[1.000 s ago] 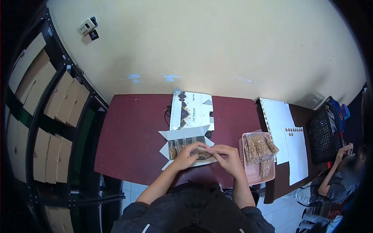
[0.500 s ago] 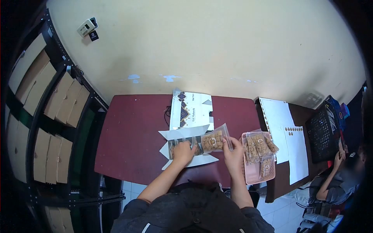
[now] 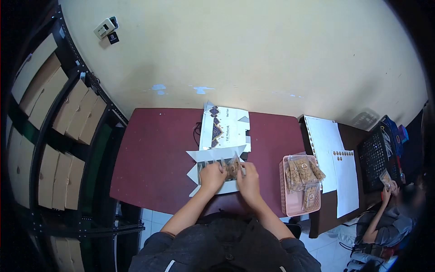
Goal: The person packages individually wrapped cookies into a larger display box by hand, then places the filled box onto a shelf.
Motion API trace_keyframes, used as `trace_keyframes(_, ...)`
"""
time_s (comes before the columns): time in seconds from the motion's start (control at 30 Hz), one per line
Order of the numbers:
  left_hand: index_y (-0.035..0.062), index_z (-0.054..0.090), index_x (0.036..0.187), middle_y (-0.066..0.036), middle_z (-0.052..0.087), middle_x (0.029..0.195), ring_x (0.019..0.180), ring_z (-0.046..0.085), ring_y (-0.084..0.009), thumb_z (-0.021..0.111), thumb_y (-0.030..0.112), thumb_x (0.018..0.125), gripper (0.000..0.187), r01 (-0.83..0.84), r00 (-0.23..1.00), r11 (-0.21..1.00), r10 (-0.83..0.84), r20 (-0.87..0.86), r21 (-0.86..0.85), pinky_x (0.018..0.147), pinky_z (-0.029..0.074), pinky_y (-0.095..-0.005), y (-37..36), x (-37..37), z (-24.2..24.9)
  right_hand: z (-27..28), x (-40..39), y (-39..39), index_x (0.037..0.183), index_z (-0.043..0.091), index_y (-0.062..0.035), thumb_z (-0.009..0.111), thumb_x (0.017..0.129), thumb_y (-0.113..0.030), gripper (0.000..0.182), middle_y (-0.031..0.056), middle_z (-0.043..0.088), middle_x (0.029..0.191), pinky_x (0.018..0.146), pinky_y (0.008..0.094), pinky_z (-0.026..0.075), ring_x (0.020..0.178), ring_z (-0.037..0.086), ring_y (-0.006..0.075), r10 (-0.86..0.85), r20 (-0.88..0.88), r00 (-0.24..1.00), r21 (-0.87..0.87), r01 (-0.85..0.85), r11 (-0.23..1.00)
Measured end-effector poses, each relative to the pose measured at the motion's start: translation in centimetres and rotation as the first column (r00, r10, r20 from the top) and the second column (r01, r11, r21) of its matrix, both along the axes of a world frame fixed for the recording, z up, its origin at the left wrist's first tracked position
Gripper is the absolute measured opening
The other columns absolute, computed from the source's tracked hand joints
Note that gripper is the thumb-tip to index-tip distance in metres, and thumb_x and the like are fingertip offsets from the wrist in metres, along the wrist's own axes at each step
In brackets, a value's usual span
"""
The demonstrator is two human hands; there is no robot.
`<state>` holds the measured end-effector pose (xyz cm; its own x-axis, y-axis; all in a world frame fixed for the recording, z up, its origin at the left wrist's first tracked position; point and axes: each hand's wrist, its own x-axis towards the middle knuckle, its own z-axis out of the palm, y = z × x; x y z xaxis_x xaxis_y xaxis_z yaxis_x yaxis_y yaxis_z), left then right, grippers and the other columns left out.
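An opened cardboard box (image 3: pixel 216 153) with pale flaps spread outward lies at the table's front middle. Several clear packets stand in a row inside it. My left hand (image 3: pixel 212 177) reaches into the box from the front, fingers curled down among the packets; what they grip is hidden. At the box's right end my right hand (image 3: pixel 248 180) pinches a clear packet of brown biscuit pieces (image 3: pixel 234 167), which stands partly inside the box. Both hands are close together. To the right, a pink basket (image 3: pixel 290 209) holds several similar biscuit packets (image 3: pixel 303 170).
Behind the box lies a white printed carton (image 3: pixel 226 129) on the maroon table (image 3: pixel 154 154). A side desk bears paper sheets with round stickers (image 3: pixel 343 181) and a black crate (image 3: pixel 372 158). A co-worker at far right holds a packet (image 3: pixel 386 179). Shelves of boxes (image 3: pixel 59 177) stand left.
My right hand has moved left from beside the pink basket, bringing the biscuit packet upright into the box's right end. My left hand stays in the box. The co-worker's hand now shows a packet.
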<state>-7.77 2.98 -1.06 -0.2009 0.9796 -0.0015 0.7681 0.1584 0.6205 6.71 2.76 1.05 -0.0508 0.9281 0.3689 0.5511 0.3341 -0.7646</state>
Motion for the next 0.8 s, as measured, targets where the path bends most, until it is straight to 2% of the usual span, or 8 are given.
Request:
trace_keyframes(0.2,0.0060,0.061,0.071,-0.013,0.064,0.068,0.067,0.064,-0.0323,0.065,0.024,0.073,0.018,0.012,0.999,1.000,-0.012,0.034,-0.004,0.062,0.048,-0.0467,-0.2,0.6,0.1,-3.5,-1.9,0.7,0.101,0.050,0.0019,0.050,0.091,-0.009,0.015,0.0280,0.060,0.087,0.069,0.0493,0.048,0.083,0.060,0.0453,0.100,0.086,0.991,-0.228,-0.078,0.970)
trace_keyframes(0.33,0.0062,0.062,0.072,-0.014,0.064,0.068,0.067,0.064,-0.0328,0.066,0.024,0.074,0.018,0.032,0.999,0.999,-0.032,0.004,-0.003,0.063,0.049,-0.0462,0.1,0.4,-1.2,-6.1,-1.7,1.7,0.105,0.049,0.0022,0.049,0.091,-0.011,0.019,0.0287,0.060,0.088,0.069,0.0502,0.047,0.083,0.059,0.0463,0.141,0.114,0.983,-0.281,-0.105,0.954)
trace_keyframes(0.43,0.0059,0.062,0.072,-0.014,0.065,0.070,0.068,0.064,-0.0331,0.067,0.024,0.074,0.018,0.014,1.000,1.000,-0.014,0.003,-0.027,0.063,0.049,-0.0454,0.0,0.1,-1.6,-5.9,-1.6,2.0,0.114,0.048,0.0029,0.050,0.091,-0.014,0.029,0.0308,0.060,0.095,0.076,0.0496,0.048,0.089,0.059,0.0473,0.215,0.201,0.956,-0.439,-0.109,0.892)
trace_keyframes(0.5,0.0070,0.063,0.073,-0.012,0.065,0.070,0.069,0.065,-0.0316,0.066,0.026,0.075,0.019,-0.002,1.000,0.998,0.002,0.002,-0.061,0.064,0.050,-0.0439,0.0,-0.4,-1.6,-5.3,-1.2,2.0,0.127,0.042,0.0035,0.049,0.093,-0.023,0.044,0.0330,0.058,0.105,0.086,0.0472,0.046,0.099,0.057,0.0468,0.286,0.092,0.954,-0.482,-0.209,0.851)
trace_keyframes(0.53,0.0081,0.064,0.074,-0.011,0.066,0.071,0.070,0.065,-0.0301,0.066,0.028,0.076,0.020,-0.019,1.000,0.995,0.019,0.000,-0.093,0.064,0.050,-0.0424,-0.1,-0.8,-1.6,-4.9,-1.1,2.3,0.134,0.039,0.0015,0.048,0.094,-0.034,0.054,0.0322,0.056,0.113,0.092,0.0428,0.044,0.107,0.056,0.0434,0.292,0.122,0.949,-0.585,-0.169,0.793)
trace_keyframes(0.63,0.0095,0.067,0.077,-0.010,0.067,0.072,0.073,0.066,-0.0288,0.066,0.032,0.078,0.022,-0.039,0.999,0.990,0.037,-0.018,-0.134,0.065,0.051,-0.0409,-0.5,-1.4,-1.4,-5.7,-0.4,3.1,0.133,0.042,0.0001,0.046,0.094,-0.041,0.058,0.0301,0.057,0.114,0.092,0.0401,0.045,0.108,0.057,0.0408,0.280,-0.031,0.960,-0.658,-0.230,0.717)
trace_keyframes(0.7,0.0094,0.069,0.080,-0.010,0.067,0.073,0.074,0.066,-0.0294,0.064,0.031,0.080,0.022,-0.001,1.000,0.986,0.001,-0.002,-0.167,0.066,0.051,-0.0412,-0.9,-1.6,-1.3,-6.6,-0.4,3.1,0.130,0.047,0.0000,0.050,0.093,-0.041,0.055,0.0286,0.058,0.114,0.091,0.0379,0.045,0.107,0.058,0.0389,0.244,-0.078,0.967,-0.599,-0.241,0.763)
trace_keyframes(0.8,0.0096,0.072,0.084,-0.014,0.068,0.077,0.075,0.065,-0.0336,0.065,0.027,0.079,0.019,-0.014,1.000,0.996,0.015,0.008,-0.094,0.067,0.051,-0.0442,-1.2,-1.1,-1.8,-4.9,-0.7,2.8,0.126,0.047,0.0053,0.057,0.089,-0.025,0.049,0.0292,0.060,0.108,0.088,0.0417,0.047,0.103,0.059,0.0405,0.241,0.029,0.970,-0.583,-0.180,0.792)
